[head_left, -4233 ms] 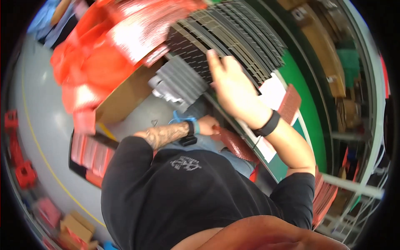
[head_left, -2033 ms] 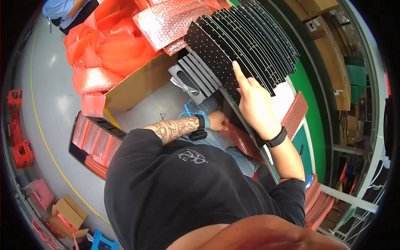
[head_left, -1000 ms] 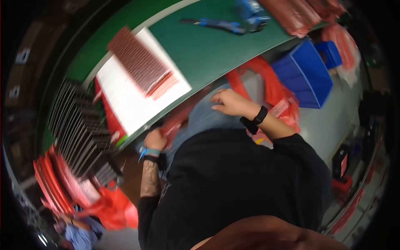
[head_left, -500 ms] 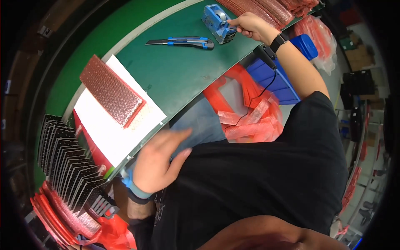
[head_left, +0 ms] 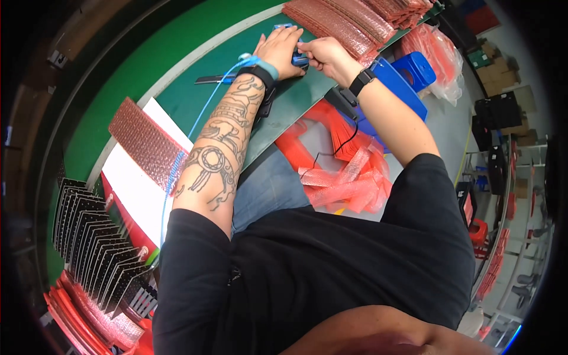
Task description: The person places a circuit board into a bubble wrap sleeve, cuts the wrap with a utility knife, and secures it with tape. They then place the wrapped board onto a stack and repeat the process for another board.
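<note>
The blue tape dispenser stands on the green table, mostly hidden under the hands, and I'd judge the step in hand to be getting tape from it. The left hand lies over its top, fingers nearly straight and thumb set apart; I can't tell whether it clamps the body or merely presses down. The right hand is at its near right side, thumb and forefinger pinched together, the others curled; whether a tape end is caught between them I can't make out. To my mind the next move calls for a steady left palm and a clean pull from the right fingers. Just left of the dispenser lies a utility knife, partly behind the forearm; farther left and nearer the person, a bubble-wrapped packet rests on a white sheet. Beyond and right of the dispenser are more bubble-wrapped bundles. As for containers, a blue bin sits below the table to the dispenser's right, its contents not visible to me, and past it a see-through bag holds reddish film.
</note>
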`<move>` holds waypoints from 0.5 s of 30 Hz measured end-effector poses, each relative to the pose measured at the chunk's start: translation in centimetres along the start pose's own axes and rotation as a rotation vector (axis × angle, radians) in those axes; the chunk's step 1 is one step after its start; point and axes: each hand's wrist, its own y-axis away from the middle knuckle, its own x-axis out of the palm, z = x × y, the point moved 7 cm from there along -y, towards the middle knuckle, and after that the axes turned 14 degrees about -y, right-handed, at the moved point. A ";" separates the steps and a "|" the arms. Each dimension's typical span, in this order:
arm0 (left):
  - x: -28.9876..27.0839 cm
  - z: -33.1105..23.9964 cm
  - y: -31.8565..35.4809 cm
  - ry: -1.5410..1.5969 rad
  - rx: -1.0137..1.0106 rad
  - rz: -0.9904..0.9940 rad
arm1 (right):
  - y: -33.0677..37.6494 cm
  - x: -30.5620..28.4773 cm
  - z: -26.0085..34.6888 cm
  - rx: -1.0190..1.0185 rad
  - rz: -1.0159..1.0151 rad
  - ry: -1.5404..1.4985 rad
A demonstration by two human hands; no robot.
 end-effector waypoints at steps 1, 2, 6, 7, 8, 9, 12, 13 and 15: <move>0.2 0.0 -0.4 0.000 0.009 -0.001 | 0.3 -0.3 -0.3 0.014 0.005 -0.060; 0.3 0.1 -0.7 0.051 0.012 -0.003 | 0.5 -0.6 -0.2 0.012 0.002 -0.063; 0.5 0.5 -0.4 0.149 -0.018 -0.023 | 3.4 -0.5 -0.2 0.022 0.125 -0.165; 0.7 0.8 -0.2 0.146 -0.030 -0.044 | 4.4 -0.6 -1.1 0.016 0.123 -0.194; 0.7 0.8 -0.2 0.147 -0.035 -0.059 | 5.2 -1.1 -2.0 0.010 0.112 -0.228; 0.8 0.8 -0.1 0.149 -0.036 -0.055 | 5.3 -1.3 -2.6 0.004 0.101 -0.263; 0.9 0.7 0.2 0.114 -0.021 -0.062 | 4.4 -1.7 -3.4 0.049 0.042 -0.293; 0.9 0.6 0.1 0.116 -0.019 -0.057 | 4.3 -1.9 -3.8 0.070 0.012 -0.309; 0.9 0.5 0.0 0.085 -0.014 -0.059 | 3.8 -1.6 -4.2 0.049 -0.019 -0.268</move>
